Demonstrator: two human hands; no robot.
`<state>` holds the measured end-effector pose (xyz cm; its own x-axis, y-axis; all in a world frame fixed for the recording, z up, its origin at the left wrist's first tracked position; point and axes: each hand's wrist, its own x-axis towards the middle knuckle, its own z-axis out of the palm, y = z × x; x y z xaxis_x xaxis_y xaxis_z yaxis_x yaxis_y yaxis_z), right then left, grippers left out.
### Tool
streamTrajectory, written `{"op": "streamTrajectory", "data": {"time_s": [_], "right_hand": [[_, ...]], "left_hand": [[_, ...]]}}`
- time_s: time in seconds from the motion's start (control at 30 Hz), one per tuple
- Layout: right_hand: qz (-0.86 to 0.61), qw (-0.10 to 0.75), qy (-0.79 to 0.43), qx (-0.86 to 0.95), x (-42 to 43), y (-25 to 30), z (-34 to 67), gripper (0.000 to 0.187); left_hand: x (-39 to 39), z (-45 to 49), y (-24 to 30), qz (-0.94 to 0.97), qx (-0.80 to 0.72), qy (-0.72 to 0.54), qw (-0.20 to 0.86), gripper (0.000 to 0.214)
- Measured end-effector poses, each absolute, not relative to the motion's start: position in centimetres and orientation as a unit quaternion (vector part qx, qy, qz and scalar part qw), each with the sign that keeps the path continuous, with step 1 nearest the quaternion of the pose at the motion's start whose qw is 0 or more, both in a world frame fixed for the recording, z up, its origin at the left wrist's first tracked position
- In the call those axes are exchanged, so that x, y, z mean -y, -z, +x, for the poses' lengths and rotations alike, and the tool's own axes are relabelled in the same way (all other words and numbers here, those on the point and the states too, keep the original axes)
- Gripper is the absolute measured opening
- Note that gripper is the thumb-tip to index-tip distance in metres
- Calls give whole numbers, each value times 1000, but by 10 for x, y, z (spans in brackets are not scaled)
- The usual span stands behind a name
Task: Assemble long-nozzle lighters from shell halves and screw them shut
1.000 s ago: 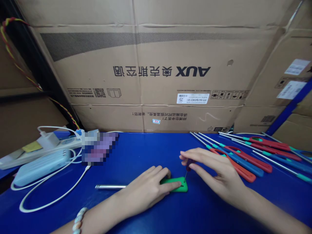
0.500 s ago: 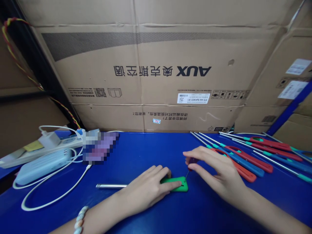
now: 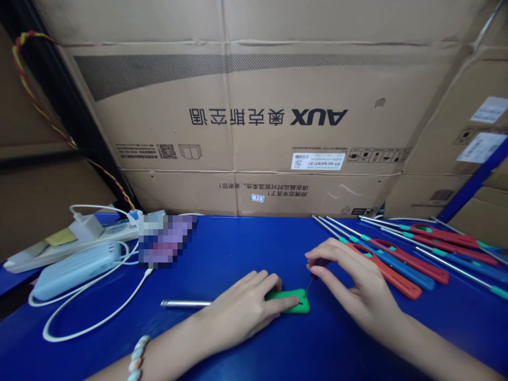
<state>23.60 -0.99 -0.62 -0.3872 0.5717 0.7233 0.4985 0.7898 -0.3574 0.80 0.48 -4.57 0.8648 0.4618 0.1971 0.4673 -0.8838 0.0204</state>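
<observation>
A long lighter with a green handle (image 3: pixel 296 301) and a thin metal tube (image 3: pixel 184 304) lies flat on the blue table (image 3: pixel 246 248). My left hand (image 3: pixel 242 309) lies over the handle and presses it down, fingers curled on it. My right hand (image 3: pixel 353 283) pinches a small dark-handled screwdriver (image 3: pixel 313 270), whose thin tip rests on the far right end of the green handle.
Several long lighters with red and blue handles (image 3: pixel 397 259) lie at the right. A white power strip (image 3: pixel 67 241), a pale blue power bank (image 3: pixel 75 270) and white cables (image 3: pixel 91 323) sit at the left. Big cardboard boxes (image 3: pixel 254 121) wall the back.
The view has shifted slightly, so everything sits a little further right. My right hand has edged slightly right with the screwdriver. The left hand stays on the green handle.
</observation>
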Motion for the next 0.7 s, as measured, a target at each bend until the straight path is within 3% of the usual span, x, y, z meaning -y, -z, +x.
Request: {"op": "streamTrajectory", "data": {"time_s": [0.1, 0.17, 0.27, 0.4, 0.6, 0.7], "right_hand": [[-324, 466, 6, 823, 7, 10, 235, 13], [-311, 458, -5, 833, 7, 6, 235, 21], [-289, 412, -114, 857, 8, -6, 237, 33], [-279, 385, -205, 856, 8, -14, 240, 26], [-292, 450, -70, 841, 5, 6, 236, 7], [-281, 472, -20, 835, 6, 11, 233, 9]], "left_hand": [[-4, 8, 45, -965, 239, 109, 16, 39], [-3, 7, 44, -965, 238, 113, 16, 39], [-3, 7, 44, -966, 237, 106, 13, 39], [-4, 8, 44, -966, 235, 104, 16, 38], [-4, 7, 45, -967, 232, 104, 7, 41], [-4, 7, 45, -966, 235, 104, 3, 42]]}}
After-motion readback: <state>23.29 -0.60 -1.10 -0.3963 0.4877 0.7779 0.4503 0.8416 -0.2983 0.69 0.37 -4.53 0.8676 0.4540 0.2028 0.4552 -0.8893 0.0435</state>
